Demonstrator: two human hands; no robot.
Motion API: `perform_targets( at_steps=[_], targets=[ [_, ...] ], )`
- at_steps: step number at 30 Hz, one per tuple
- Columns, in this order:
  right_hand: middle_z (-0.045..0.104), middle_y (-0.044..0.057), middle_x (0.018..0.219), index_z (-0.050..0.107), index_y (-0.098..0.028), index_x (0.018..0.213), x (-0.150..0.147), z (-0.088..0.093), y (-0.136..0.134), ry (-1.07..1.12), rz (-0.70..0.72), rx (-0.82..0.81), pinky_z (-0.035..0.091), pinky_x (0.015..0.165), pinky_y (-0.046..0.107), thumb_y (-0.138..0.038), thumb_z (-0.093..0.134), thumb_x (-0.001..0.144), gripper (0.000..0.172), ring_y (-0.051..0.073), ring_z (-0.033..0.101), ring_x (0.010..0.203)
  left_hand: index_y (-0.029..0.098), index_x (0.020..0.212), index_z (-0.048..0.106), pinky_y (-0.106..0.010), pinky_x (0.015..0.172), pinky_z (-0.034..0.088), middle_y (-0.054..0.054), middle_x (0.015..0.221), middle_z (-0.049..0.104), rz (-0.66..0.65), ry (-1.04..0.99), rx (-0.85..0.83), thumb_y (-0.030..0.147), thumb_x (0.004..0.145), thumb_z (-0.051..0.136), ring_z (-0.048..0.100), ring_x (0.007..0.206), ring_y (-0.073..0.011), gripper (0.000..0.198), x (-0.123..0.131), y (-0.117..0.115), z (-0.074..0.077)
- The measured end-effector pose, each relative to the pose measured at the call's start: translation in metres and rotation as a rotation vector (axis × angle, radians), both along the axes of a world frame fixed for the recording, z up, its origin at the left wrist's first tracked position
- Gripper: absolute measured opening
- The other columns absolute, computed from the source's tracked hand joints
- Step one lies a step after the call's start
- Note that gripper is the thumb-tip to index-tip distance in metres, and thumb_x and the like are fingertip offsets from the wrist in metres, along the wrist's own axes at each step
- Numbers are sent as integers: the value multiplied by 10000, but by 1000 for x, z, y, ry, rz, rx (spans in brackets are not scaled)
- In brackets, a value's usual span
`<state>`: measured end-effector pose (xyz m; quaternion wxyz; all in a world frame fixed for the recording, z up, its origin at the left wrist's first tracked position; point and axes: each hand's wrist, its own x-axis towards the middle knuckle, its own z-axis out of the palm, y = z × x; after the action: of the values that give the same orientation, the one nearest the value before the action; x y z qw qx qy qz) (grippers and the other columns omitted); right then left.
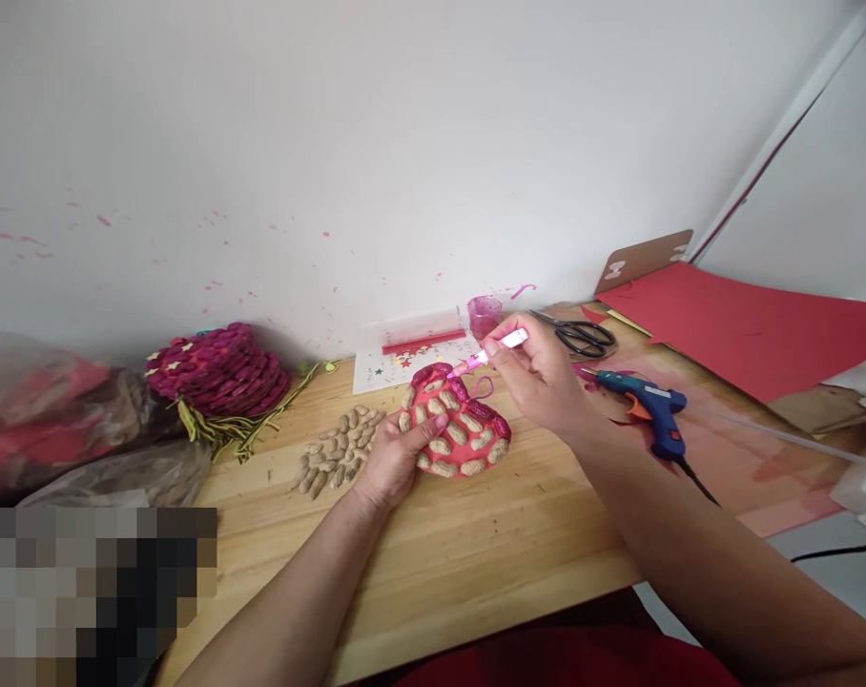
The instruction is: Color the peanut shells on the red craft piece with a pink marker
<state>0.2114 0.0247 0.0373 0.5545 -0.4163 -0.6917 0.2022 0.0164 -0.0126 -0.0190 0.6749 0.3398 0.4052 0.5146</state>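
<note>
So the red peanut-covered heart (468,434) sat mid-table on the wooden table (476,544), closer to the back edge. The left hand (394,458) gripped its left side, thumb pressed across the peanuts and the other fingers tucked under. The right hand (540,377) pinched a white-handled brush (494,351) between thumb and fingertips, with the pink tip right at the heart's top rim. Loose peanuts (337,453) lay just left. A blue glue gun (648,405) and scissors (583,336) were toward the right edge.

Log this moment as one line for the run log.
left hand: holds peanut-covered red heart | right hand: holds pink-tipped tool, tip at heart's top edge | nearby: loose peanuts, glue gun
</note>
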Motion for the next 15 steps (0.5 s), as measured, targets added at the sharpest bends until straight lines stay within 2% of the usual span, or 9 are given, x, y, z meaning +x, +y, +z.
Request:
perform_targets(
  at_steps=[10, 15],
  targets=[
    [556, -7, 777, 549, -242, 877, 1, 0, 0, 35, 41, -13, 393, 588, 309, -392, 592, 991, 194, 149, 477, 654, 133, 767, 771, -464, 923, 643, -146, 792, 816, -32, -59, -45, 316, 527, 1020, 808, 928, -365, 391, -1, -1, 3],
    [580, 14, 810, 546, -235, 856, 1, 0, 0, -22, 13, 45, 423, 644, 324, -383, 599, 982, 201, 171, 528, 726, 134, 814, 787, -453, 941, 637, -143, 816, 821, -34, -78, -46, 306, 547, 1014, 807, 949, -360, 391, -3, 0, 0]
  ],
)
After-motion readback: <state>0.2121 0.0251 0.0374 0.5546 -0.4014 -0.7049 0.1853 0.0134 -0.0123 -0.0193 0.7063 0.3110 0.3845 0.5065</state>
